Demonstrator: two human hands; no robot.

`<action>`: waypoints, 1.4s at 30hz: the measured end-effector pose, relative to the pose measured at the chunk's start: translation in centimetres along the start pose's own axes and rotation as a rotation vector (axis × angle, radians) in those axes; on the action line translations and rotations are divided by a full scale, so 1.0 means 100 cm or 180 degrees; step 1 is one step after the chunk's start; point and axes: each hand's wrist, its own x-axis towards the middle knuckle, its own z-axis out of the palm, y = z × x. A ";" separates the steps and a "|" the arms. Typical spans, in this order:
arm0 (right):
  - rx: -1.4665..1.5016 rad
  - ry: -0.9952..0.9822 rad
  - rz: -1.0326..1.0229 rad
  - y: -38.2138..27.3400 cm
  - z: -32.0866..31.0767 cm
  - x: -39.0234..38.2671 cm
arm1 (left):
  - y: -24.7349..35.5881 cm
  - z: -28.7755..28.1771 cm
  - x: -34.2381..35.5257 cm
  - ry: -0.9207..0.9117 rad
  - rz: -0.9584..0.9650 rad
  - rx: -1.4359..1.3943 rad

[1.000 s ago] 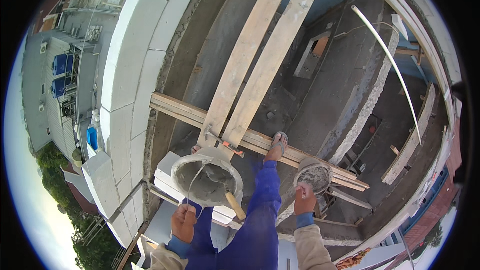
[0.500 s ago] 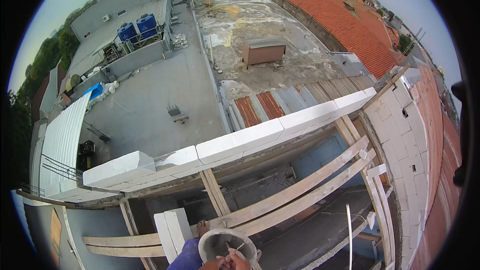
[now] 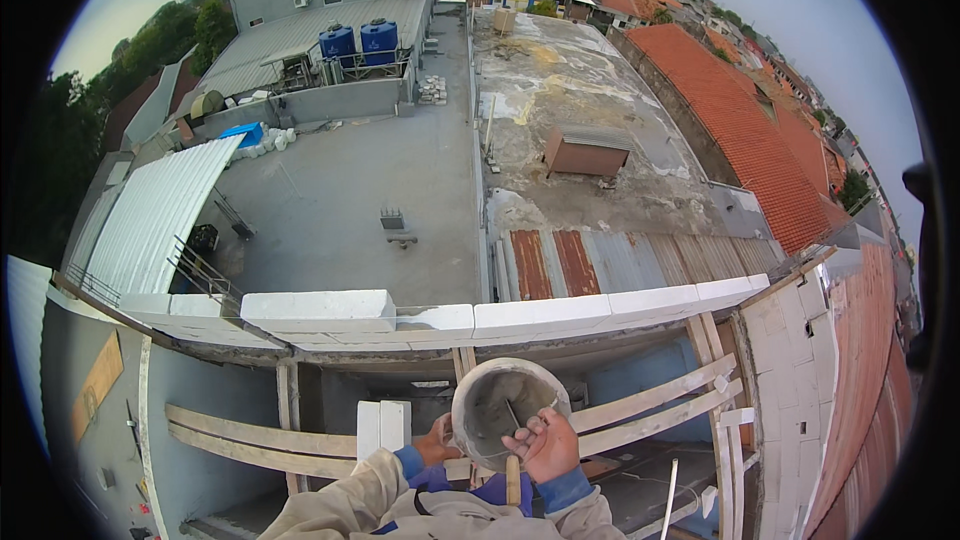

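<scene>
Beige long sleeves, bright blue cuffs and bare hands at the lower edge of the frame.
At lower centre we see a loose beige top (image 3: 470, 527), its cloth running into a wide, creased left sleeve (image 3: 345, 500) and a right sleeve (image 3: 588, 522) of the same dull, sandy shade. Each ends in a snug band of plain blue: the left cuff (image 3: 410, 460) and the right cuff (image 3: 566, 490) look alike. Beyond them we find the left hand (image 3: 436, 443) and the right hand (image 3: 549, 447), both ungloved. Between the sleeves we make out violet-blue trousers (image 3: 490, 491), mostly hidden.
</scene>
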 end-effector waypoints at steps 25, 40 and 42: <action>-0.7341 -0.2577 0.0042 -0.034 -0.005 0.077 | 0.029 0.158 -0.022 0.4262 -0.0791 -0.0571; -0.9424 -0.3740 0.0585 -0.069 0.047 0.085 | 0.034 0.218 -0.068 0.3947 -0.0404 -0.2845; -0.9209 -0.3444 0.0515 -0.058 0.051 0.085 | 0.033 0.218 -0.057 0.3758 -0.0087 -0.2749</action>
